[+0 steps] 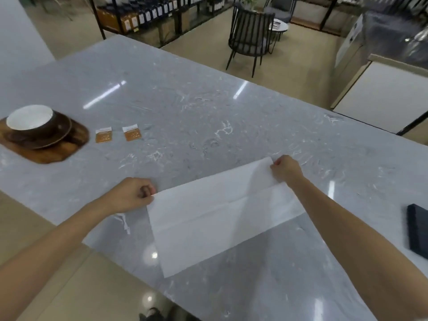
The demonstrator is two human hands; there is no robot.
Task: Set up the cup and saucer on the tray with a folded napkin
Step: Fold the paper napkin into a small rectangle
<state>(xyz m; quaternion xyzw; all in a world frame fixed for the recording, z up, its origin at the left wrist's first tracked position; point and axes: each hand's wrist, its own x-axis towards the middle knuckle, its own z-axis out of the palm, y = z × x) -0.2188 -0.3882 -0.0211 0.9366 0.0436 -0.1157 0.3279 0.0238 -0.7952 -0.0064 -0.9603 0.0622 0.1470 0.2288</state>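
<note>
1. Two hands on the napkin (220, 214): left hand (133, 195) pinches its far-left corner, right hand (286, 169) its far-right corner. Both closed on the sheet.
2. Napkin spread at near edge of counter (185, 107), long axis left-right between the hands.
3. Cup (30, 120) & saucer (59, 133) already on tray (71, 147), far left, well apart.
4. Left hand nearer the tray; folding prob. comes first.
</note>
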